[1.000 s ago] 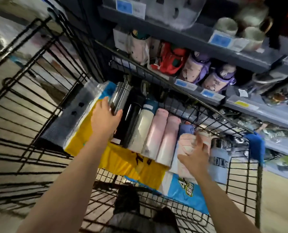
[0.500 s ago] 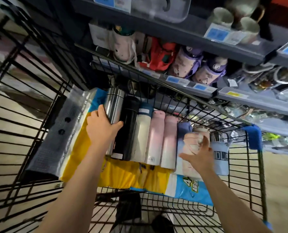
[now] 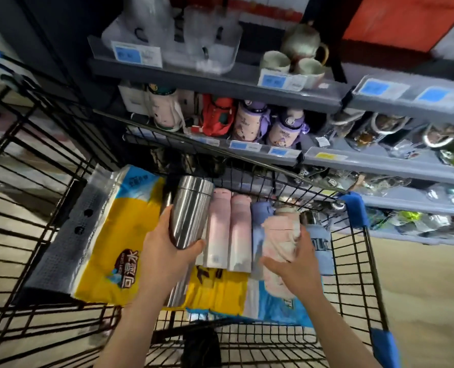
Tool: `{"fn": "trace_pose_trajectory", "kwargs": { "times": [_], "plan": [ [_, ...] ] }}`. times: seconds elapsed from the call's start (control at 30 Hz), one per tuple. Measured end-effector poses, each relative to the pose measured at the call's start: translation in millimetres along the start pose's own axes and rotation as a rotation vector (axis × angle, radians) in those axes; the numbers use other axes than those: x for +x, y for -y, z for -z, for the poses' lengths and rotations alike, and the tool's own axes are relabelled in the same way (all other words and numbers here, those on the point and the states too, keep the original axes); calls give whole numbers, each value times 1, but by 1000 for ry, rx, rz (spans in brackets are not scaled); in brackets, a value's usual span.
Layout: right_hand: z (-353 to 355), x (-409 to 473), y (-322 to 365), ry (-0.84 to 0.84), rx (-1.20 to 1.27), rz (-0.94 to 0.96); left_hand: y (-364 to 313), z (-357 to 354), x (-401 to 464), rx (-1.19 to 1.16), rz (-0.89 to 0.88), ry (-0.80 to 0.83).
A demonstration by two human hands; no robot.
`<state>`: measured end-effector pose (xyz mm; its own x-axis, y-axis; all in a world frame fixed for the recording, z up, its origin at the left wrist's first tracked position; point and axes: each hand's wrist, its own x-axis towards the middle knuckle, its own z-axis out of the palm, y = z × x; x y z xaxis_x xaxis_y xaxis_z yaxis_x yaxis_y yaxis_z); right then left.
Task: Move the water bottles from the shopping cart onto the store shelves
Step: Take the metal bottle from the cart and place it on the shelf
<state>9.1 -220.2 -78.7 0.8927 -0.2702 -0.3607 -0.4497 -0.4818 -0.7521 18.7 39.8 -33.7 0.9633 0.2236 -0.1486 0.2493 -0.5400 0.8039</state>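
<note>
The wire shopping cart (image 3: 352, 251) stands with its far rim close under the store shelves (image 3: 220, 83), whose middle tier is crowded with strapped children's bottles (image 3: 249, 123); bare room shows only above the cart's row; the left hand (image 3: 167, 258) grasps the base of a stainless steel bottle (image 3: 190, 211), tilted up clear of the yellow tissue pack (image 3: 119, 235) by the left wall; the right hand (image 3: 292, 266) curls round a pale pink bottle (image 3: 279, 235), raised near the right wall; two pink bottles (image 3: 230, 229) lie between them
</note>
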Motion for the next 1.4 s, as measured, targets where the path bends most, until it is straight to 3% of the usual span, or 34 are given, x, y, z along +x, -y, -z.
{"fn": "trace_pose_trajectory", "kwargs": {
  "times": [0.23,0.33,0.47,0.77,1.03,1.2,1.4],
  "plan": [
    [104,-55,3,-115,259,327,-82,-61,-76,-54,-144,34],
    [169,-83,-27,-113,314,371,-120,-99,-130,-100,-232,19],
    [264,-117,-78,-219,377,361,-168,-167,-193,-214,-265,72],
    [447,-158,-173,-673,517,277,-312,-295,-276,-313,-495,349],
    [560,-108,-199,-902,475,299,-413,-397,-243,-405,-624,413],
    [625,-41,-195,-948,400,338,-475,-469,-195,-537,-617,455],
    [685,40,-181,-974,425,364,-542,-521,-138,-535,-641,450]
  ]
}}
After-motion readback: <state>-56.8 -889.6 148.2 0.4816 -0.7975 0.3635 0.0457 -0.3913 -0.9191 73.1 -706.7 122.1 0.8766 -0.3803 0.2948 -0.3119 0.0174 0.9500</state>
